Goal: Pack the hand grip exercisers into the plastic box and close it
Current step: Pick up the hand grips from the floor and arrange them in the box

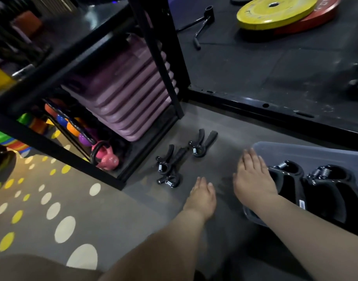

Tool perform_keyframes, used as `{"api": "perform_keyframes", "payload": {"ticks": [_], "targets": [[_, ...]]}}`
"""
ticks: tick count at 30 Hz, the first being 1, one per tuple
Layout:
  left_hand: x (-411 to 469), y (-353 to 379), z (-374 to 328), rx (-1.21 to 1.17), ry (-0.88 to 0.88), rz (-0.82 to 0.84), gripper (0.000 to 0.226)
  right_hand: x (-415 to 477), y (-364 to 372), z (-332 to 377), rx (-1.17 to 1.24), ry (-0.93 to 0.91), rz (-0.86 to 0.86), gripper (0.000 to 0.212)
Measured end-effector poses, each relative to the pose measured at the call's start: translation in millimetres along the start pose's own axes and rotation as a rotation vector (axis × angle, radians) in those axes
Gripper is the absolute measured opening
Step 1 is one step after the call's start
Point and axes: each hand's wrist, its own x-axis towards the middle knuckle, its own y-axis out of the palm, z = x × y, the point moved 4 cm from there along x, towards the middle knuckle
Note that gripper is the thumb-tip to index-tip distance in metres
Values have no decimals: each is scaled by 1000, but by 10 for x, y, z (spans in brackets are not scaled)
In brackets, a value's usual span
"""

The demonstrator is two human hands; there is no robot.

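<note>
Head view: right hand (253,177) lies flat, fingers straight, over the box's (295,151) left rim, two boxed grips (324,187) inside; left hand (202,197) hangs loose, empty, near three floor grips (174,165). Weight on that rim may tip the box, spilling them
</note>
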Motion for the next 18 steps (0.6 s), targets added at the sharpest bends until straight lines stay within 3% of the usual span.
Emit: {"api": "perform_keyframes", "payload": {"ticks": [6, 12, 18], "targets": [[332, -404, 202, 160, -27, 17, 53, 63, 145, 5, -62, 30, -94, 63], [829, -1061, 250, 236, -253, -51, 47, 97, 260, -17, -90, -31, -198, 61], [1038, -967, 604, 412, -404, 43, 49, 82, 283, -16, -115, -21, -211, 60]]}}
